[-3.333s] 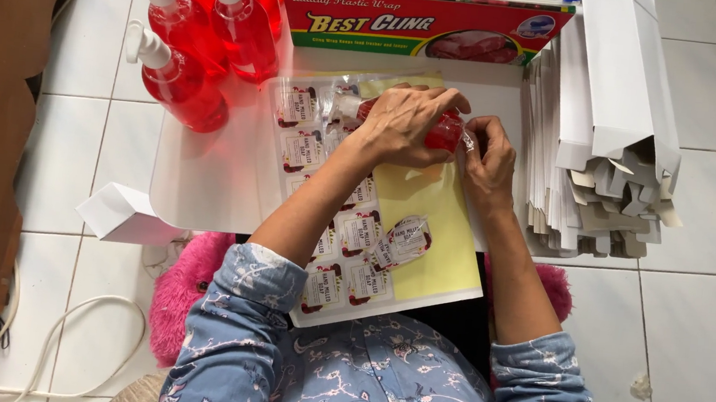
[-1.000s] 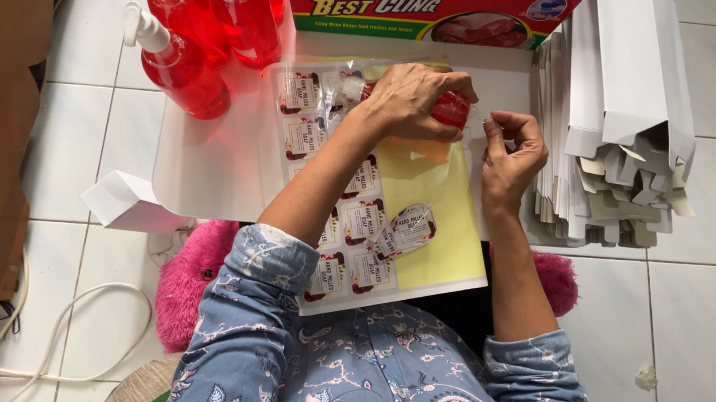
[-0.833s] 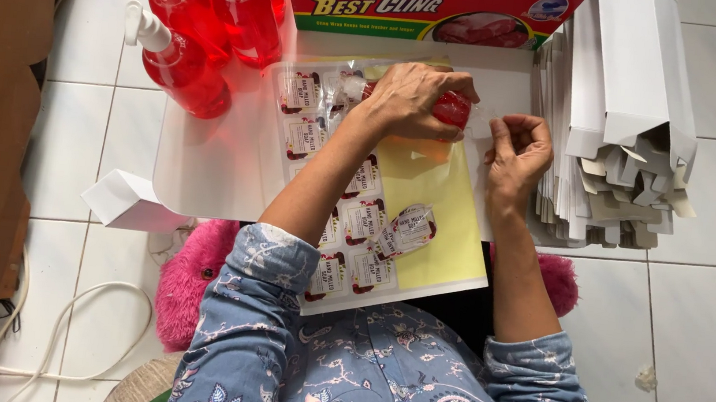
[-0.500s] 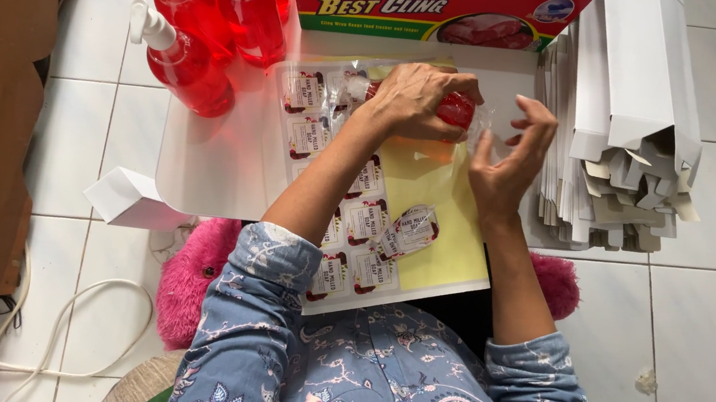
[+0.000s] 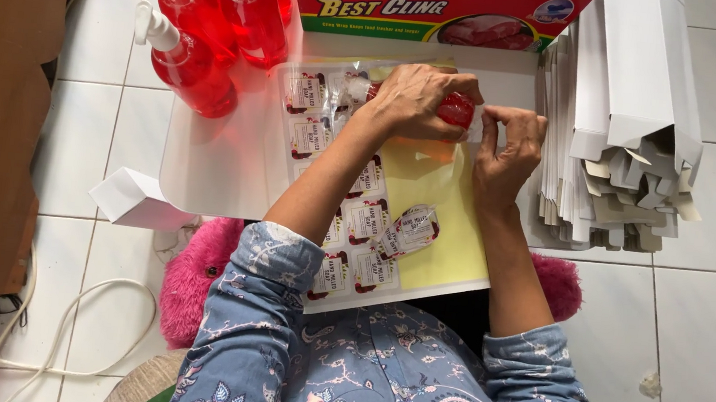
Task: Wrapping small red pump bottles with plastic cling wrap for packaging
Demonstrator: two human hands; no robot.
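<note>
Labelling is the step in hand, by the look of it — left hand [image 5: 422,101] clamps a small red bottle [image 5: 456,109] over the yellow sticker sheet [image 5: 448,228], while right hand [image 5: 510,150] pinches something at the bottle's side, too small to tell. Next move calls for smoothing it flat, carefully.

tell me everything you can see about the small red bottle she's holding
The small red bottle is mostly hidden: only a rounded, glossy red part shows, looking like clear plastic filled with red liquid. It lies on its side over the yellow sheet, gripped in the left hand. The right hand touches a clear film at its end. Its cap cannot be seen.
</note>
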